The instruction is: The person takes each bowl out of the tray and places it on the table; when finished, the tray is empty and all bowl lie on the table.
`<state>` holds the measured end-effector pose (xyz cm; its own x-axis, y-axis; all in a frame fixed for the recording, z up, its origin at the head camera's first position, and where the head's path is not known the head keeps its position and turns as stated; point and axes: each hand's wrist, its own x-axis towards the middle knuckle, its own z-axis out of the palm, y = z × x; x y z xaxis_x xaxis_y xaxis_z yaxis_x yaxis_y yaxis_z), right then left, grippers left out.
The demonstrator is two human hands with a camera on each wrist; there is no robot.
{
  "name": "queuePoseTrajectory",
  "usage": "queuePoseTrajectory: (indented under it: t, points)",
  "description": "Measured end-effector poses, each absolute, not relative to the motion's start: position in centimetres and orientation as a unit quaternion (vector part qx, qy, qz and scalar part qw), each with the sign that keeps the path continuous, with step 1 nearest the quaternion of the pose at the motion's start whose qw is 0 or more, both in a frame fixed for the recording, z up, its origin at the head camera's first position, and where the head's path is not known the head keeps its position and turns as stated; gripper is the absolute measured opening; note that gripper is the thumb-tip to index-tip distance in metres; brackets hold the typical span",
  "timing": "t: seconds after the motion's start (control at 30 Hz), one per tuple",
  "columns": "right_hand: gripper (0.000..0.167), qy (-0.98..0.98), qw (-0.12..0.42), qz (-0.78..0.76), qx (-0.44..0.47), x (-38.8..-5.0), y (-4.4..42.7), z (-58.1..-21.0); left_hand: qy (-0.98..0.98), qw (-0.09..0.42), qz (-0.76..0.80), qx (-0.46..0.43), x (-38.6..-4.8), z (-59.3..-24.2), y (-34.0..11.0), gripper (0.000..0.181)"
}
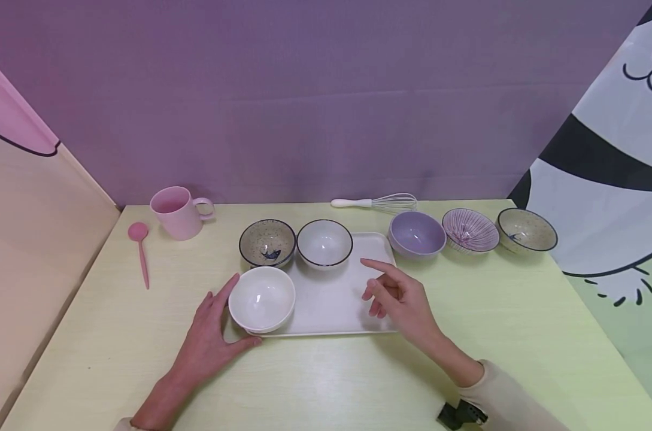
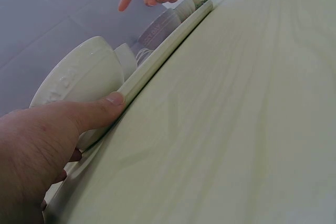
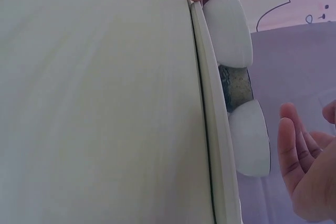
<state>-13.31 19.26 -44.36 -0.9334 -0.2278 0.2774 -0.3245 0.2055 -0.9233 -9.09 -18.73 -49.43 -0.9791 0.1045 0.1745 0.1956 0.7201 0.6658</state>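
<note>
My left hand (image 1: 207,338) is at the front left corner of a white tray (image 1: 331,311), its thumb on the front rim and its fingers round the left side. A plain white bowl (image 1: 262,299) stands on that corner beside the hand. Behind it are a speckled beige bowl (image 1: 267,242) and a black-rimmed white bowl (image 1: 324,243); all three bowls also show in the right wrist view. My right hand (image 1: 403,302) hovers over the tray's right part, index finger extended and the others loosely bent, with nothing in it.
A purple bowl (image 1: 417,234), a striped bowl (image 1: 470,230) and another beige bowl (image 1: 527,230) line up at the right. A whisk (image 1: 374,203) lies along the back edge. At the left are a pink mug (image 1: 177,212) and a pink spoon (image 1: 140,254).
</note>
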Motion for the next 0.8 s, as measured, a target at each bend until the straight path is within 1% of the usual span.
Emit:
queuePoseTrajectory:
  t: [0.6,0.8]
  points:
    - [0.041,-0.759,-0.016,0.612,0.222,-13.2,15.5,-44.9,-0.926,0.058,-0.365,-0.08,-9.0,-49.3,-18.7,0.123]
    - [0.043,-0.763,-0.029,0.609,0.216,-13.1,14.5,-44.9,-0.926,0.058,-0.365,-0.08,-9.0,-49.3,-18.8,0.125]
